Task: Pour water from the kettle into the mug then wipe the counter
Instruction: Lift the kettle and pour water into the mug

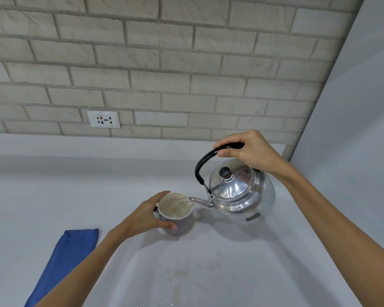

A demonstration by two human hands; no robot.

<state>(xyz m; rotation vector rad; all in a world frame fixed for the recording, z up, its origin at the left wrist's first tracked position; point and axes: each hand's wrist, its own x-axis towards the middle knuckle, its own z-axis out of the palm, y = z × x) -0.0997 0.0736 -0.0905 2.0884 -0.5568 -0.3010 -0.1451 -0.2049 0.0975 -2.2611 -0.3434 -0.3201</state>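
Observation:
A shiny metal kettle (242,193) with a black knob on its lid hangs tilted to the left above the counter. My right hand (251,151) grips its black arched handle from above. A thin stream of water runs from the spout into a purple mug (179,224) with a white inside, which stands on the grey counter (53,196). My left hand (149,216) wraps around the mug's left side. A folded blue cloth (67,260) lies flat on the counter at the lower left, partly behind my left forearm.
A brick wall runs along the back with a white socket plate (103,119). A plain grey wall (353,129) closes the counter on the right. Faint stains and specks (186,273) mark the counter in front of the mug.

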